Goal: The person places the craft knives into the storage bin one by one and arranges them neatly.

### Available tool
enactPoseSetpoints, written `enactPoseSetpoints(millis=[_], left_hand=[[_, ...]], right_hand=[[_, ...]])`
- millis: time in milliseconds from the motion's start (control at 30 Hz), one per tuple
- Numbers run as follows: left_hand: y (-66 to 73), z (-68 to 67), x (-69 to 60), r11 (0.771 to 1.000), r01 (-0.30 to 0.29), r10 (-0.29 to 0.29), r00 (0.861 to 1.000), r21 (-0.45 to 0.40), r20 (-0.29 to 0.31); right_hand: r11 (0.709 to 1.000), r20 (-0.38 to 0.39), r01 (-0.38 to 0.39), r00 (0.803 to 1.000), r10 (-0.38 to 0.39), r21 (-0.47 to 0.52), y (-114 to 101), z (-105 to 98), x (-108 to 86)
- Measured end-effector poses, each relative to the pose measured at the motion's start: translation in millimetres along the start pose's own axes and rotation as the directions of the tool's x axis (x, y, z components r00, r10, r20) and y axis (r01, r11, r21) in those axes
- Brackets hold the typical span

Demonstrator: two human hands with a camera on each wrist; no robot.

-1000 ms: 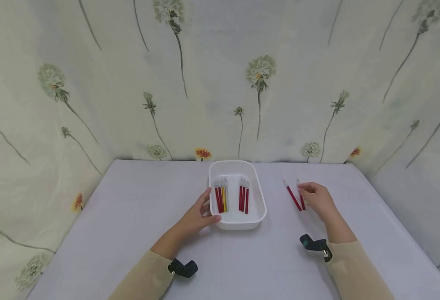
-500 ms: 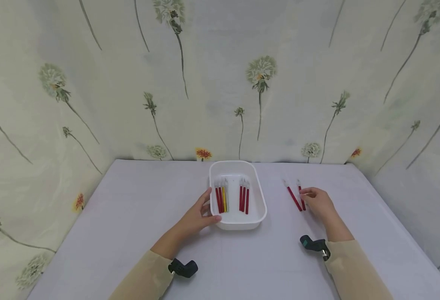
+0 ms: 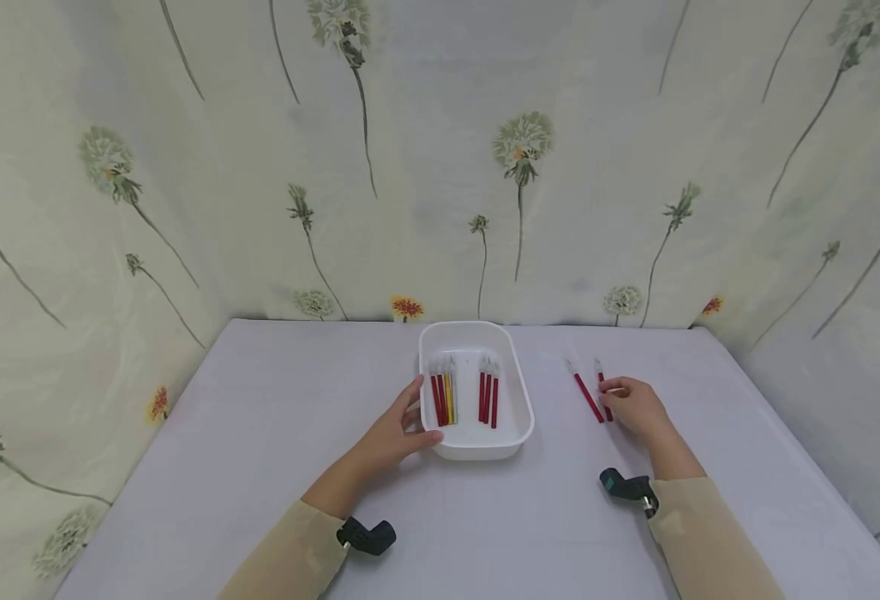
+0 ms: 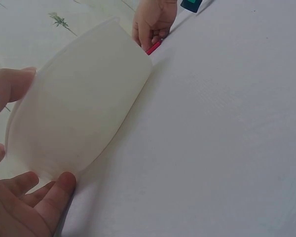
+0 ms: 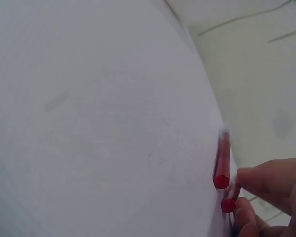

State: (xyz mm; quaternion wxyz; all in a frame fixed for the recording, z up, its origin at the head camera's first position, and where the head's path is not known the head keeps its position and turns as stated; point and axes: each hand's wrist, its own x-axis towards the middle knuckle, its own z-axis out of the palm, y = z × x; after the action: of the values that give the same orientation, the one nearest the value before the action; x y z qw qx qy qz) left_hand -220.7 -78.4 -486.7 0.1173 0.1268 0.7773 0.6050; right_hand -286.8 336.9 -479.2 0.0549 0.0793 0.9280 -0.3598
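A white plastic tray (image 3: pixel 481 451) sits mid-table. My left hand (image 3: pixel 389 435) holds its left side and near corner, with the thumb low on the wall in the left wrist view. Two slim red pencils with pale, clear-looking tips lie on the table to the right. My right hand (image 3: pixel 637 407) pinches the right-hand red pencil (image 5: pixel 229 205) between thumb and fingers, partly covering it. Beside it lies the other red pencil (image 3: pixel 588 397), untouched, their near ends close together. Inside the tray are a left group of red, yellow and whitish pencils (image 3: pixel 449 400) and a right group of red pencils (image 3: pixel 487 401).
A white cloth (image 3: pixel 485 525) covers the table. Behind and at both sides stands a curtain (image 3: pixel 425 167) printed with dandelions. Dark wrist cameras (image 3: pixel 366 537) sit at both sleeves, the right one low over the cloth.
My right hand has shifted slightly right and toward me along the right-hand pencil, uncovering more of its far end. My left hand and the tray stay put.
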Motion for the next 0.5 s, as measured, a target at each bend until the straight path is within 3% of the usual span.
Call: enactPoseSetpoints(millis=[500], left_hand=[[-3.1, 0.6, 0.9, 1.0, 0.001, -0.001, 1.0, 0.004, -0.009]], right_hand=[[0.993, 0.032, 0.009, 0.999, -0.005, -0.114, 0.7, -1.6, 5.3]])
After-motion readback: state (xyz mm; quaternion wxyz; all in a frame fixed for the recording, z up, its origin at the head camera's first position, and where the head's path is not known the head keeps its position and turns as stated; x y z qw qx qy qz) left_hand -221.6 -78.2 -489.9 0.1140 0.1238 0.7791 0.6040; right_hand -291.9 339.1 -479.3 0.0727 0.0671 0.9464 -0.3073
